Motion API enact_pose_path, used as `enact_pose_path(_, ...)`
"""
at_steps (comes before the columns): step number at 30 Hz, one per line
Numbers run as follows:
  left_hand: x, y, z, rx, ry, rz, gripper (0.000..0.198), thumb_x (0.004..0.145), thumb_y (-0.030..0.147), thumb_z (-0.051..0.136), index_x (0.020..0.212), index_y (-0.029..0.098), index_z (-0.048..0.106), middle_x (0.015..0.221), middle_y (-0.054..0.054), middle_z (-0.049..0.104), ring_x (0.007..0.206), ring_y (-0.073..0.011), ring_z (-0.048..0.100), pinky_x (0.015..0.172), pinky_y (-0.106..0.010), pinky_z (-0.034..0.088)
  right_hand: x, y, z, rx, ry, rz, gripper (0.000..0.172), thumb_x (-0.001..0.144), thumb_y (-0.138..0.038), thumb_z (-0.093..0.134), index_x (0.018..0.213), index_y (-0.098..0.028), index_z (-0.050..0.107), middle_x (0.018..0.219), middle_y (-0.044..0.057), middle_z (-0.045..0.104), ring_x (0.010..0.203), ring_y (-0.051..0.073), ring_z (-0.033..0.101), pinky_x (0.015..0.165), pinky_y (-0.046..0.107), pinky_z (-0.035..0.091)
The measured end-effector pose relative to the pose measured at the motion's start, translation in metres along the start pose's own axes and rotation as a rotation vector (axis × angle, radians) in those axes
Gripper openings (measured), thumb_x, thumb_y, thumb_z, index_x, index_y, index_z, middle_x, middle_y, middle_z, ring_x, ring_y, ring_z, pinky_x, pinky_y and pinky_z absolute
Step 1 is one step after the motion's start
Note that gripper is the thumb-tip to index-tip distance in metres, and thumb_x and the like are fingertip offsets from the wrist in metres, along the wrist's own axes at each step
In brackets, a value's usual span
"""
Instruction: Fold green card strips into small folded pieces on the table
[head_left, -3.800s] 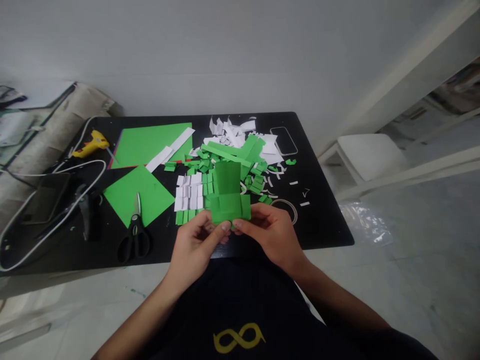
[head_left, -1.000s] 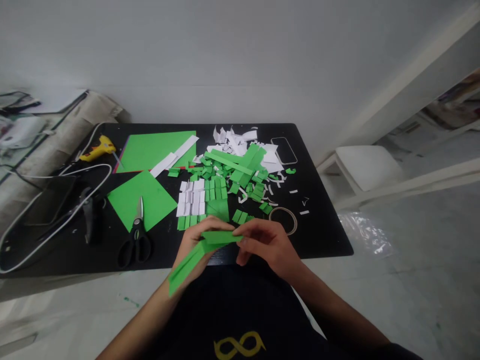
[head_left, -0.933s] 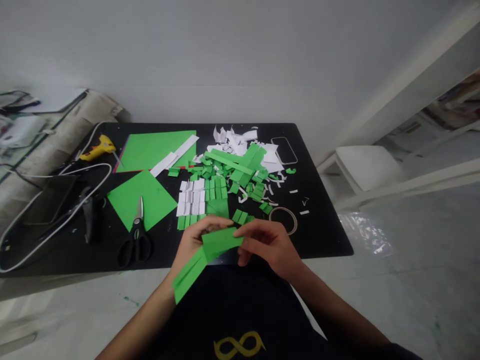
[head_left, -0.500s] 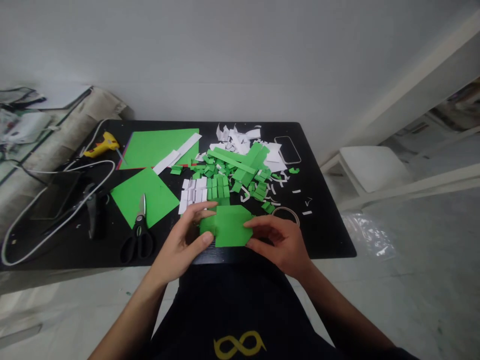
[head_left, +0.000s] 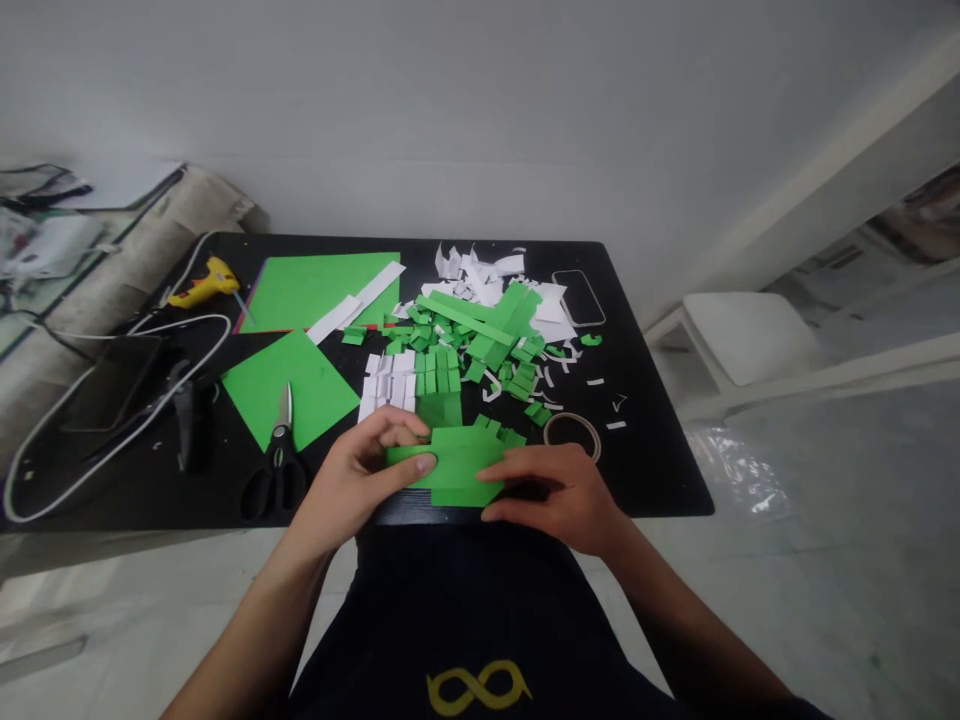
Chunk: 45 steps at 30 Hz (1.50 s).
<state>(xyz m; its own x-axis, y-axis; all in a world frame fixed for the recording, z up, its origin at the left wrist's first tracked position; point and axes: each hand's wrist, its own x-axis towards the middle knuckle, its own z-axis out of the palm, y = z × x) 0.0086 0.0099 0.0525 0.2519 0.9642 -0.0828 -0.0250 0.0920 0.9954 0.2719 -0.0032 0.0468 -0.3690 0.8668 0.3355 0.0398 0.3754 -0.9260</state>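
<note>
green paper now turned sideways, left fingers, right fingers holding it, underside hidden

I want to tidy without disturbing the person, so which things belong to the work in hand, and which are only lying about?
Likely part of it:
folded green paper, held by left hand, touched by right hand
creased white pieces
scissors

Seemingly just lying about:
yellow glue gun
torn white paper
clear plastic

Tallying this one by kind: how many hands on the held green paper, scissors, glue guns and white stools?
Hands on the held green paper: 2, left hand and right hand
Scissors: 1
Glue gun: 1
White stool: 1
Total: 5
</note>
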Motion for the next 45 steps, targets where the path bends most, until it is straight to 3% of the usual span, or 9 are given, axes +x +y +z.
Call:
enact_pose_path(7, 0.003, -0.003, 0.001, -0.067, -0.002, -0.054, 0.02, 0.086, 0.031, 0.087, 0.1, 0.024, 0.075, 0.08, 0.003, 0.067, 0.07, -0.009, 0.057, 0.065, -0.018, 0.047, 0.003, 0.0, 0.0, -0.021, -0.035, -0.036, 0.022, 0.087, -0.033, 0.09, 0.107, -0.024, 0.085, 0.087, 0.002, 0.081, 0.07, 0.014, 0.073, 0.065, 0.024, 0.061)
enact_pose_path(16, 0.007, 0.0, 0.005, -0.148, 0.066, -0.064, 0.022, 0.083, 0.031, 0.09, 0.097, 0.02, 0.077, 0.088, -0.001, 0.069, 0.074, -0.0116, 0.063, 0.061, -0.019, 0.057, 0.006, -0.004, 0.001, -0.059, 0.036, -0.06, 0.023, 0.081, -0.039, 0.095, 0.1, -0.028, 0.086, 0.073, -0.002, 0.074, 0.061, 0.013, 0.065, 0.058, 0.026, 0.053)
enact_pose_path(19, 0.006, -0.003, 0.001, -0.348, 0.101, -0.12, 0.034, 0.087, 0.041, 0.085, 0.114, 0.022, 0.075, 0.1, -0.005, 0.074, 0.074, -0.0155, 0.068, 0.052, -0.022, 0.059, 0.004, -0.003, 0.001, 0.02, 0.096, 0.024, 0.025, 0.078, -0.038, 0.097, 0.099, -0.03, 0.087, 0.076, -0.001, 0.076, 0.064, 0.014, 0.069, 0.058, 0.026, 0.057)
enact_pose_path(24, -0.002, -0.011, 0.008, -0.635, -0.078, -0.24, 0.071, 0.093, 0.061, 0.07, 0.154, 0.03, 0.05, 0.083, -0.005, 0.075, 0.068, -0.0209, 0.076, 0.049, -0.024, 0.058, 0.004, -0.002, 0.005, 0.238, 0.213, 0.156, 0.027, 0.071, -0.035, 0.101, 0.094, -0.029, 0.088, 0.078, 0.001, 0.079, 0.067, 0.016, 0.074, 0.059, 0.025, 0.064)
enact_pose_path(28, -0.017, -0.016, 0.028, -0.574, -0.057, 0.042, 0.089, 0.087, 0.054, 0.081, 0.162, 0.038, 0.036, 0.106, -0.008, 0.08, 0.091, -0.028, 0.08, 0.07, -0.035, 0.066, 0.007, -0.005, 0.007, 0.319, 0.253, 0.191, 0.025, 0.07, -0.028, 0.102, 0.091, -0.029, 0.088, 0.077, 0.0, 0.079, 0.065, 0.014, 0.076, 0.06, 0.021, 0.064)
enact_pose_path(32, -0.029, -0.019, 0.037, -0.336, 0.072, 0.146, 0.073, 0.088, 0.04, 0.086, 0.151, 0.039, 0.05, 0.109, -0.004, 0.078, 0.096, -0.0259, 0.079, 0.088, -0.042, 0.066, 0.008, -0.008, 0.008, 0.328, 0.261, 0.165, 0.019, 0.076, -0.032, 0.098, 0.092, -0.03, 0.089, 0.076, 0.0, 0.078, 0.065, 0.014, 0.075, 0.059, 0.022, 0.063)
enact_pose_path(38, -0.021, -0.011, 0.035, -0.17, 0.35, 0.284, 0.038, 0.085, 0.031, 0.088, 0.119, 0.032, 0.07, 0.105, 0.001, 0.072, 0.079, -0.0169, 0.076, 0.072, -0.029, 0.066, 0.005, -0.009, 0.009, 0.193, 0.284, 0.133, 0.012, 0.08, -0.033, 0.095, 0.091, -0.028, 0.09, 0.075, 0.002, 0.077, 0.066, 0.016, 0.071, 0.058, 0.026, 0.062)
enact_pose_path(41, -0.018, -0.008, 0.037, -0.19, 0.397, 0.309, 0.022, 0.096, 0.031, 0.078, 0.115, 0.033, 0.068, 0.082, 0.006, 0.069, 0.064, -0.0143, 0.073, 0.069, -0.029, 0.065, 0.004, -0.007, 0.01, 0.236, 0.284, 0.134, 0.012, 0.084, -0.033, 0.092, 0.095, -0.028, 0.089, 0.076, 0.002, 0.076, 0.066, 0.016, 0.074, 0.06, 0.027, 0.065)
enact_pose_path(45, -0.023, -0.015, 0.04, -0.028, 0.436, 0.313, 0.016, 0.101, 0.027, 0.072, 0.117, 0.03, 0.073, 0.097, 0.001, 0.073, 0.074, -0.0136, 0.073, 0.077, -0.029, 0.063, 0.004, -0.003, 0.014, 0.311, 0.263, 0.132, 0.028, 0.075, -0.033, 0.099, 0.1, -0.028, 0.088, 0.082, 0.002, 0.076, 0.069, 0.017, 0.078, 0.064, 0.028, 0.069)
